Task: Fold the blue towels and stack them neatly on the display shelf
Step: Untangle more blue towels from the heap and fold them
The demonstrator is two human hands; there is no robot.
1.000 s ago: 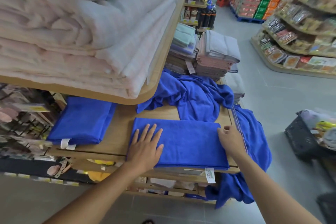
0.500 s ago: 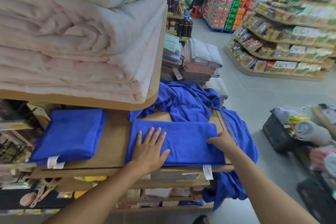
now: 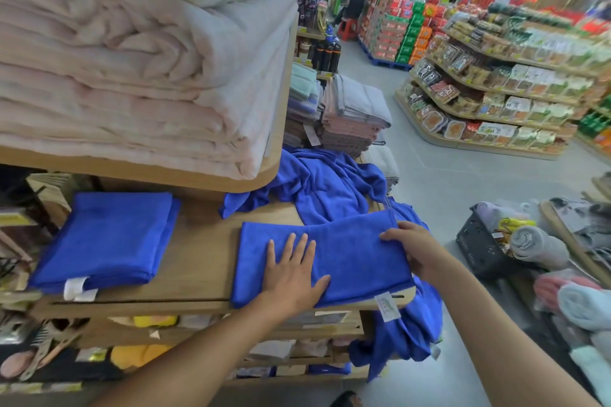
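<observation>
Blue towel (image 3: 347,254), one, folded to a long rectangle. We find it flat on the front right part of the wooden display shelf (image 3: 198,261), its near edge along the shelf's front lip, with a white label (image 3: 386,307) hanging off the near right corner.

Left hand (image 3: 294,271): palm down on the towel's near middle, fingers straight and spread, gripping nothing.

Right hand (image 3: 413,249): laid over the towel's right end, fingers bent across the top. We cannot tell whether it pinches the edge or merely presses.

Blue folded stack (image 3: 109,238): same shelf, to the left, apart from the first towel.

Blue loose heap (image 3: 330,185): unfolded, just behind the towel, spilling down over the shelf's right side.

Pale pink blankets (image 3: 132,82): piled on the upper shelf (image 3: 165,172).

Grey and pink folded towels (image 3: 355,112): stacked further back.

Black basket (image 3: 479,249): to the right, well apart from the shelf.
</observation>
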